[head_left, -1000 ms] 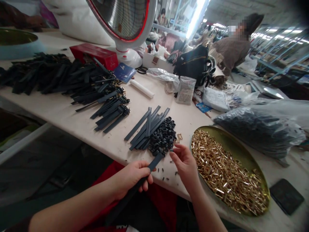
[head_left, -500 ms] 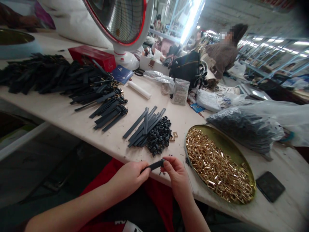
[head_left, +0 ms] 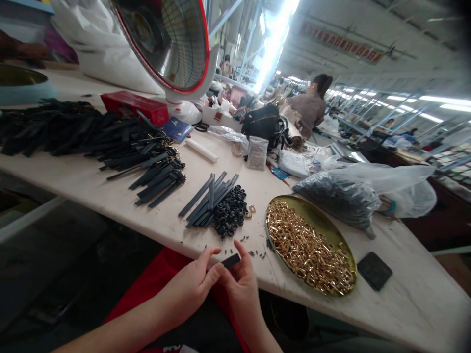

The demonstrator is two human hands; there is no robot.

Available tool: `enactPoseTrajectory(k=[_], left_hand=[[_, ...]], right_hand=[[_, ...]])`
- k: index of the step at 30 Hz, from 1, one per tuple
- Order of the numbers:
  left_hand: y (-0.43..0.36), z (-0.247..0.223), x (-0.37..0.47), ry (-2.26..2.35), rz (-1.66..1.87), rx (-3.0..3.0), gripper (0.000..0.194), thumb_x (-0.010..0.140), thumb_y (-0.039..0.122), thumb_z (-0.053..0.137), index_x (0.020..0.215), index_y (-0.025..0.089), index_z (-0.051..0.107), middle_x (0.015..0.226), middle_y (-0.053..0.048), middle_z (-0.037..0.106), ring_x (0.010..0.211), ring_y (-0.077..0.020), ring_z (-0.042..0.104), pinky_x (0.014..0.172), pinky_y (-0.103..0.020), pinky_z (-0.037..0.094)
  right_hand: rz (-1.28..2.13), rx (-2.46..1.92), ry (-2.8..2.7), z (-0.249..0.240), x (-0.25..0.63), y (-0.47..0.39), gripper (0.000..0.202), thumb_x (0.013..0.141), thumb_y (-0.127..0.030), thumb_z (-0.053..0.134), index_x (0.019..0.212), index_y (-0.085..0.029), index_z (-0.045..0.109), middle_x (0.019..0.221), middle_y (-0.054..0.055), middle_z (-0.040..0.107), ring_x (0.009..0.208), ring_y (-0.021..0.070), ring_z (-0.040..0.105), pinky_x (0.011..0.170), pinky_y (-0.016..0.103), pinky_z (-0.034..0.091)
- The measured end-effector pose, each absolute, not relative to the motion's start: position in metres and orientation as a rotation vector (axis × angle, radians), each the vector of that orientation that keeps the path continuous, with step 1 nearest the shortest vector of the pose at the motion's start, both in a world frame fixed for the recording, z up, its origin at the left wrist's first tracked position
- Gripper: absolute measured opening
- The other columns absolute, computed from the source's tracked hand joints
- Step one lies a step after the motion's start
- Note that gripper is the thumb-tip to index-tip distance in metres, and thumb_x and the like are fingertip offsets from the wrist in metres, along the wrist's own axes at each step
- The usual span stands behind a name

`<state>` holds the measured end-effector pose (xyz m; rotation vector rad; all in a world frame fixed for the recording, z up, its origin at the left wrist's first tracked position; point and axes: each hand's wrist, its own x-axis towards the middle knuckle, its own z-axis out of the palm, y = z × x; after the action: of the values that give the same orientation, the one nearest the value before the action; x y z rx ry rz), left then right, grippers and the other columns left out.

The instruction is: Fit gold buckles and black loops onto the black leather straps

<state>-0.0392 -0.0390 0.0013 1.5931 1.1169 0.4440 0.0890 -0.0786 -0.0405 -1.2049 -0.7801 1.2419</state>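
A short black strap (head_left: 231, 261) is held between my hands at the table's front edge. My left hand (head_left: 195, 278) pinches its left end between thumb and fingers. At its other end my right hand (head_left: 241, 284) curls round it, with the index finger raised behind; my thumbs nearly meet and hide part of the strap. Just beyond lie a heap of small black loops (head_left: 230, 213) and a bundle of flat black straps (head_left: 206, 201). A few gold buckles (head_left: 250, 211) rest beside the loops. To the right, a round tray (head_left: 312, 203) holds many gold buckles (head_left: 309, 250).
A long pile of black straps with buckles (head_left: 84, 127) covers the left side. Behind stand a red box (head_left: 134, 107) and a round heater (head_left: 165, 44). A plastic bag of dark pieces (head_left: 338, 196) and a black square pad (head_left: 374, 270) lie right. A person (head_left: 307, 108) is farther back.
My hands have come closer together, and my right hand has turned, its index finger now raised. Less of the strap shows. The whole view has shifted with my head.
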Motion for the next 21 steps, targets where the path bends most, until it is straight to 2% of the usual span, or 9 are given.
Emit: enactPoseTrajectory(k=[2,4,6,9,11,13,16,19,21], left_hand=[[-0.035,-0.004,-0.039,1.088,0.473,1.557,0.037,0.086,0.045,0.036,0.107,0.017,0.048,0.091,-0.005,0.062,0.084,-0.0194,0.056,0.072,-0.025,0.039],[-0.027,-0.012,-0.039,1.077,0.493,1.498,0.033,0.086,0.046,0.035,0.085,0.017,0.052,0.071,0.000,0.056,0.067,-0.0149,0.052,0.060,-0.022,0.037],[-0.019,-0.020,-0.037,1.090,0.499,1.424,0.034,0.084,0.048,0.036,0.071,0.019,0.046,0.055,0.006,0.041,0.052,-0.0109,0.040,0.049,-0.020,0.030],[-0.009,-0.029,-0.033,1.079,0.478,1.355,0.034,0.082,0.050,0.037,0.065,0.020,0.041,0.050,0.008,0.028,0.047,-0.0094,0.030,0.044,-0.020,0.023],[-0.003,-0.032,-0.029,1.074,0.463,1.356,0.034,0.081,0.050,0.037,0.064,0.020,0.040,0.050,0.008,0.027,0.048,-0.0098,0.029,0.044,-0.021,0.022],[0.003,-0.032,-0.027,1.085,0.452,1.373,0.034,0.082,0.048,0.036,0.064,0.020,0.040,0.051,0.007,0.029,0.050,-0.0101,0.030,0.045,-0.021,0.023],[0.010,-0.028,-0.024,1.093,0.449,1.410,0.031,0.083,0.044,0.037,0.064,0.020,0.041,0.053,0.007,0.032,0.052,-0.0105,0.034,0.048,-0.020,0.026],[0.017,-0.023,-0.018,1.103,0.476,1.424,0.030,0.084,0.041,0.038,0.064,0.019,0.043,0.056,0.005,0.039,0.058,-0.0116,0.040,0.054,-0.020,0.032],[0.019,-0.020,-0.012,1.097,0.519,1.424,0.028,0.084,0.041,0.039,0.070,0.018,0.048,0.064,0.003,0.048,0.065,-0.0132,0.045,0.060,-0.021,0.036]], right_hand=[[1.251,-1.222,-0.905,-0.043,0.095,-0.075,0.059,0.075,-0.031,0.061,0.128,-0.024,0.035,0.081,0.000,0.063,0.073,0.0158,0.059,0.068,0.028,0.047],[1.144,-1.355,-1.104,-0.043,0.114,-0.061,0.044,0.079,-0.032,0.056,0.120,-0.022,0.045,0.077,0.001,0.063,0.070,0.0163,0.058,0.065,0.029,0.046],[0.838,-1.578,-1.304,-0.039,0.142,-0.036,0.023,0.081,-0.032,0.052,0.099,-0.019,0.058,0.078,0.003,0.061,0.070,0.0169,0.057,0.065,0.030,0.045],[0.396,-1.783,-1.609,-0.036,0.182,0.015,0.021,0.082,-0.025,0.046,0.097,-0.018,0.059,0.087,0.007,0.058,0.066,0.0160,0.055,0.066,0.031,0.044],[0.362,-1.805,-1.680,-0.039,0.198,0.047,0.019,0.078,-0.018,0.050,0.094,-0.019,0.061,0.091,0.007,0.057,0.070,0.0169,0.055,0.071,0.031,0.043],[0.409,-1.810,-1.711,-0.044,0.206,0.070,0.014,0.072,-0.013,0.054,0.081,-0.020,0.064,0.084,0.006,0.058,0.070,0.0175,0.055,0.071,0.030,0.042],[0.480,-1.821,-1.711,-0.048,0.211,0.082,0.011,0.068,-0.011,0.057,0.063,-0.020,0.059,0.071,0.003,0.056,0.067,0.0176,0.052,0.068,0.030,0.040],[0.547,-1.824,-1.663,-0.043,0.211,0.068,0.010,0.073,-0.020,0.057,0.063,-0.019,0.055,0.066,0.002,0.055,0.064,0.0170,0.051,0.064,0.030,0.041],[0.795,-1.775,-1.539,-0.038,0.203,0.049,0.016,0.077,-0.031,0.055,0.066,-0.019,0.055,0.061,0.000,0.054,0.057,0.0145,0.050,0.057,0.028,0.041]])
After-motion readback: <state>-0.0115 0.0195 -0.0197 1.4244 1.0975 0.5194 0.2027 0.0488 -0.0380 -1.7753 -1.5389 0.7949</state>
